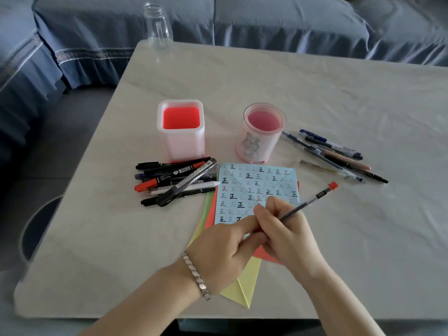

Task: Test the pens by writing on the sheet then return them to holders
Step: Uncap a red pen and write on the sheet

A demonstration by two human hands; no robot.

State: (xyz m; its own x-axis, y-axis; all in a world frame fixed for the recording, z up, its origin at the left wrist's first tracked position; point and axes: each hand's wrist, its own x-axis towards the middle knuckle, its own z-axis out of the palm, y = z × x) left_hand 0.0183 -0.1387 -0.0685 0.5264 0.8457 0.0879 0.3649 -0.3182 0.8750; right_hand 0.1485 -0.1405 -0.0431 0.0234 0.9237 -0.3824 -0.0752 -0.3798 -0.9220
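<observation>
Right hand [287, 236] grips red-tipped gel pen [305, 202] over blue sheet [254, 184]; left hand [224, 251] fingers apparently pinch its tip.

Two holders [180, 144], three sheets [257, 184], one bottle [158, 27]

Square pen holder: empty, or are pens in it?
Empty: the square pen holder shows only its bare red floor; the markers lie outside, in front of it.

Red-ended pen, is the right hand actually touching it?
Touching. In the head view the right hand grips the red-ended pen, fingers curled round its lower barrel.
</observation>
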